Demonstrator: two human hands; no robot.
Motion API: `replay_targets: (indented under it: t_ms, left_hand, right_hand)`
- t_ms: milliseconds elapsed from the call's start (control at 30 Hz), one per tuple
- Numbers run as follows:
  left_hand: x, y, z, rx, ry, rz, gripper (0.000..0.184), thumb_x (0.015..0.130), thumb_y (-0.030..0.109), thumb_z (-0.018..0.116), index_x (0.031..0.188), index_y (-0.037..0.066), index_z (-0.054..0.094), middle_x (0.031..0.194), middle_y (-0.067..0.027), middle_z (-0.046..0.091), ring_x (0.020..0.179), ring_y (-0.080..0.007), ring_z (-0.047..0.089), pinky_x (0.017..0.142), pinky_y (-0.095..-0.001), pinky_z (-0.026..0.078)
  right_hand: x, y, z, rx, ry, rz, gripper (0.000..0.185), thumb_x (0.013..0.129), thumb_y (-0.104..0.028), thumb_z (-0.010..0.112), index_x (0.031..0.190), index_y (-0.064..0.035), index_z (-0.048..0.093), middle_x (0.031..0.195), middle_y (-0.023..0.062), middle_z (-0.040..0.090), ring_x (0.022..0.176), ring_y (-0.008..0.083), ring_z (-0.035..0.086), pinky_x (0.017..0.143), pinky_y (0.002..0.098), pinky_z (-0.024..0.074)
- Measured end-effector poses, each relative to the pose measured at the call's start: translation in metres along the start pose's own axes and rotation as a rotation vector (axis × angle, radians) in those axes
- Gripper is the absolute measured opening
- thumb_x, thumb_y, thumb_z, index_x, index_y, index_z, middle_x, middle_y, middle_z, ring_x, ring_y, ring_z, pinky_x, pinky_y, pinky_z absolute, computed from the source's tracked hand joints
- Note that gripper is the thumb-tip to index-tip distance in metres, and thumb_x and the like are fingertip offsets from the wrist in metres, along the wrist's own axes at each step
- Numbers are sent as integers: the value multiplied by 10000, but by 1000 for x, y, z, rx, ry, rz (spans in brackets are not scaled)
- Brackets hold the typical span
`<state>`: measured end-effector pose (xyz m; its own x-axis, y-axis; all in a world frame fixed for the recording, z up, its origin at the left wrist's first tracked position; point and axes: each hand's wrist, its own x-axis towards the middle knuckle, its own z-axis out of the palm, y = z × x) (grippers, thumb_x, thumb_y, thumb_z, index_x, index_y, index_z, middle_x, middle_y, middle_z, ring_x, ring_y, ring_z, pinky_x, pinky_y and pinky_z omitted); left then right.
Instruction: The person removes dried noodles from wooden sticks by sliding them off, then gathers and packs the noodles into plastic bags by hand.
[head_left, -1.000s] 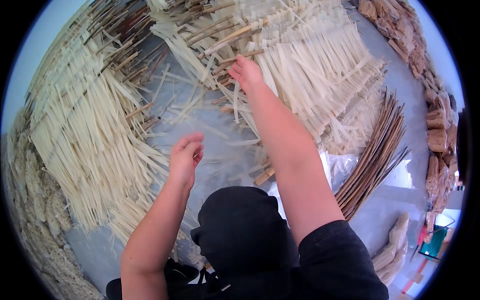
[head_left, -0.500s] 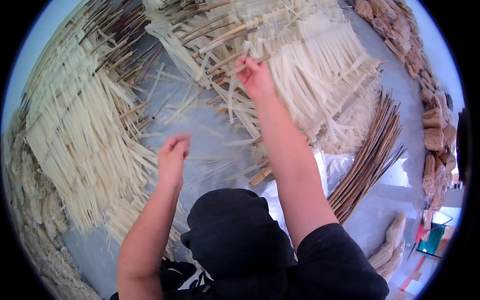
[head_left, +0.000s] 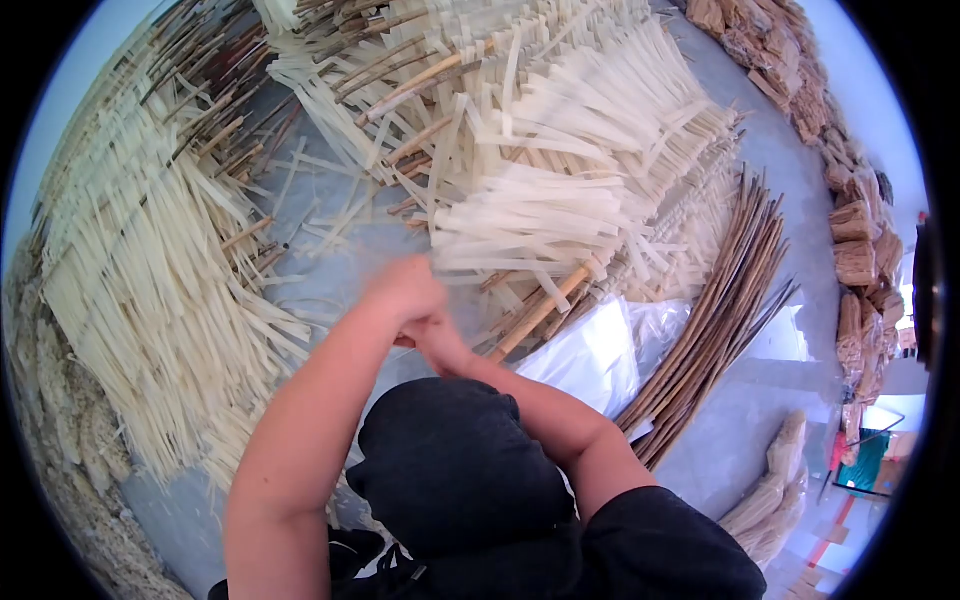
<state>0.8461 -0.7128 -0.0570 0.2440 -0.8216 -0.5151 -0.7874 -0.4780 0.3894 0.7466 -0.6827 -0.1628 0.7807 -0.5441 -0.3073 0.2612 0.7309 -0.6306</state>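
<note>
Smeared by motion, my left hand (head_left: pixel 405 290) meets my right hand (head_left: pixel 438 338) in front of the black cap. My right hand's fingers are curled, and what they hold is hidden. Just beyond my hands, a bunch of flat cream strips (head_left: pixel 535 220) lies sideways, its left ends close to my left hand. A light wooden stick (head_left: pixel 545 310) slants between my right hand and the strips. Behind them, more cream strips (head_left: pixel 640 100) hang over sticks in a wide layered pile.
Another pile of cream strips (head_left: pixel 150 270) with dark sticks covers the left. A bundle of thin brown sticks (head_left: pixel 715 320) lies at the right beside clear plastic (head_left: pixel 590 360). Wrapped brown packs (head_left: pixel 855 240) line the far right edge. Loose strips lie on the grey surface (head_left: pixel 330 205).
My right hand has moved from the far pile back toward my body, beside my left hand. My left hand has moved right and slightly up. A bunch of strips now lies sideways in the middle.
</note>
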Motion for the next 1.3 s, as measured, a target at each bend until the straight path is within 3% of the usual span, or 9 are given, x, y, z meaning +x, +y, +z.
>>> replay_targets:
  t_ms: [167,233,333,467,567,733,967,1200,1300]
  left_hand:
    - [26,-47,81,-397,118,-47,291,812,198,651,1019,-2,609,864,-175,665,742,-291,647,654,-393,513]
    - [16,-51,93,-498,333,-4,311,827,215,662,1042,-4,609,843,-139,663,688,-214,609,623,-361,489]
    - [-4,-53,102,-677,248,-98,297,783,235,632,1000,33,643,861,-176,672,765,-337,636,683,-408,491]
    - [-19,-69,108,-835,295,-6,275,768,231,638,969,45,647,771,-155,653,707,-318,624,652,-389,481]
    - [-48,-92,88,-721,396,42,274,739,226,651,957,61,658,730,-144,644,680,-300,622,633,-381,476]
    - [-112,-142,89,-494,443,-80,338,699,237,672,1004,91,668,748,-149,648,668,-295,615,618,-371,475]
    - [-234,-229,71,-696,649,-21,209,742,73,657,947,33,667,670,-4,587,611,-72,506,566,-253,426]
    - [-412,-313,15,-376,877,-153,125,746,76,659,837,12,602,626,3,520,578,-80,455,521,-270,368]
    - [-502,-324,8,-387,913,-207,122,745,55,654,848,8,609,655,5,528,594,-69,457,528,-258,365]
  right_hand:
    - [-16,21,-20,-37,-65,67,387,909,-109,627,1262,-84,470,1082,57,612,989,171,615,815,345,534]
    - [-20,21,-30,-223,-127,212,356,899,-125,645,1218,-35,514,1089,77,620,1013,170,609,844,333,517]
    - [-28,20,-30,-342,-230,204,389,903,-143,636,1245,-1,519,1140,103,613,1045,169,596,890,315,485]
    - [-47,2,-33,-446,-343,290,389,894,-102,637,1262,-38,530,1174,75,611,1049,163,589,906,316,466]
    - [-56,-4,-57,-465,-512,110,386,914,-166,611,1263,-11,552,1083,91,649,999,173,611,915,307,464]
    - [-103,-77,-44,-722,-33,102,257,926,-96,581,1175,-45,620,1003,58,668,912,129,627,840,274,500]
    - [-125,-169,-3,-908,92,-293,267,934,-130,588,1181,-32,613,977,68,671,871,123,628,810,265,508]
    - [-101,-251,78,-875,140,-718,434,926,-253,610,1291,-32,532,1121,83,632,984,159,612,898,304,467]
    - [-91,-277,129,-863,256,-720,546,914,-354,612,1345,-46,480,1222,91,584,1060,168,583,935,310,436]
